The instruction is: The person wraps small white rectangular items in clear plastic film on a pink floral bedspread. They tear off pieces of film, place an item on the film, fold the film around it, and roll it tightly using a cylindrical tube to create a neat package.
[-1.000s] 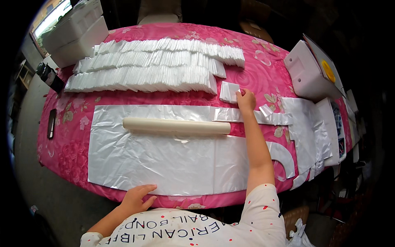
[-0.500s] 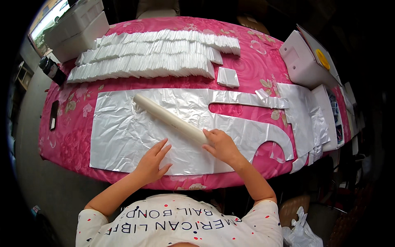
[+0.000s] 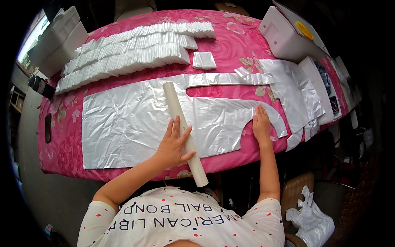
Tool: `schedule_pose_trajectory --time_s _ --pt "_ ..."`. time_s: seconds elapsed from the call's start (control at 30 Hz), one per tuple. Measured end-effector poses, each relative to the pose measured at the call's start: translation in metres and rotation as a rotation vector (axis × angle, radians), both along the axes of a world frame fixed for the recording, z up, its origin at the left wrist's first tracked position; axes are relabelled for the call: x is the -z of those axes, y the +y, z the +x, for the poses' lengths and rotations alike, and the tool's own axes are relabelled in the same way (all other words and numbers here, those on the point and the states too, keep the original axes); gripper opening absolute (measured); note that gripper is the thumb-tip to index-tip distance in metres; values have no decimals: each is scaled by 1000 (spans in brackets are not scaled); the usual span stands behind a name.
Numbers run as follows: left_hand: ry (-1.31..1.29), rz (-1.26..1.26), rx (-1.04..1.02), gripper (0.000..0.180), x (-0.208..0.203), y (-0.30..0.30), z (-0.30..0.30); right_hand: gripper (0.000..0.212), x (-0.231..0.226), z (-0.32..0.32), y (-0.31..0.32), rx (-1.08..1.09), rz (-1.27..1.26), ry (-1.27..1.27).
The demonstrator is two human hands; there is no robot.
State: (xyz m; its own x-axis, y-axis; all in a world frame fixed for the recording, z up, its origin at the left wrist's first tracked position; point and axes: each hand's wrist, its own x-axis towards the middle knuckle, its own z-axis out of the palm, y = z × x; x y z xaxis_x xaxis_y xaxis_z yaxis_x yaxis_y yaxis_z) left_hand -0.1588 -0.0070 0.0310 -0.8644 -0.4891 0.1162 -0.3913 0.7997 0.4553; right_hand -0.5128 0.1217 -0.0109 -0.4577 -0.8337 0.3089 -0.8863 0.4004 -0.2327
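A shiny white plastic apron (image 3: 123, 127) lies spread flat and wrinkled on the table. Across it, at a steep slant, rests an off-white plastic pipe (image 3: 198, 172), its near end jutting past the table's front edge. My left hand (image 3: 175, 144) is laid against the pipe with fingers spread, not wrapped round it. To the right, my right hand (image 3: 261, 123) lies flat with fingers stretched on the apron's curved strap, beside the rounded cutout. Beyond the apron sits a small folded plastic square (image 3: 204, 60).
Long rows of folded white plastic packets (image 3: 127, 59) stand at the back left. Foam boxes (image 3: 61, 45) are behind them, and another foam box (image 3: 284, 35) is at the far right. More plastic sheets (image 3: 288, 90) lie at the right. A phone (image 3: 48, 127) and black bottle (image 3: 41, 86) are left.
The pipe has swung steeper and shifted right and nearer. My left hand has come onto it; my right hand has left it and moved right onto the strap.
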Motion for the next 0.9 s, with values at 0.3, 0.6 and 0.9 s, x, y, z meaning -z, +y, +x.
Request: schedule_pose_trajectory --time_s 0.3,0.6,0.9 --pt "-8 -30 83 72 -4 0 -10 9 -20 -20 27 293 -162 128" --pt "471 983 -140 54 -20 6 -5 19 -89 200 -35 -420 -273 -742" --pt "384 1368 -603 15 11 -109 171 32 -90 243 -14 -629 -175 -552"
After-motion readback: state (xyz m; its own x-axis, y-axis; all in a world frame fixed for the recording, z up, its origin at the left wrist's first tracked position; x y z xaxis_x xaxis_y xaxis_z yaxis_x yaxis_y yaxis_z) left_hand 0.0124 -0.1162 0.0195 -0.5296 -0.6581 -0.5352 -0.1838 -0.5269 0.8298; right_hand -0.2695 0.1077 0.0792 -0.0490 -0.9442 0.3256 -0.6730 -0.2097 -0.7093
